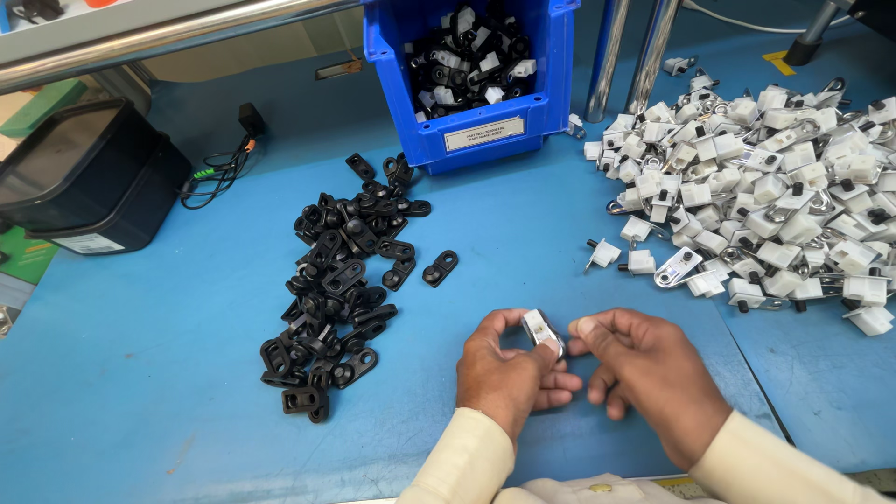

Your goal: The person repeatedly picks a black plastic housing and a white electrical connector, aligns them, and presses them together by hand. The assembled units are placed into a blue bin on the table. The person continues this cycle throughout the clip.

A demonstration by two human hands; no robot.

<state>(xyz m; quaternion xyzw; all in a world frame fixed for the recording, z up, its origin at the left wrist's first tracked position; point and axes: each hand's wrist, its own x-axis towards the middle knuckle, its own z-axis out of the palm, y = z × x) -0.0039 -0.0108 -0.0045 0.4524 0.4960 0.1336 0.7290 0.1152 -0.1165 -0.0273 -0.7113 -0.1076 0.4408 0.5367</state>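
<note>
A small white-and-metal part (pixel 541 331) is sitting pinched between both hands, just above the blue surface (pixel 149 373) and close to the person's body. The left hand (pixel 509 373) is gripping it from below with thumb and fingers curled around it, while the right hand (pixel 644 373) is pressing against its other side with the thumb and forefinger closed on it. To the left of the hands, a heap of black plastic clips (pixel 341 289) is lying spread out. Off to the right and farther out, a big pile of white parts with metal tabs (pixel 765 187) is covering the surface. Straight ahead of the hands, well beyond them, a blue bin (pixel 481 131) is holding mixed black and white pieces.
</note>
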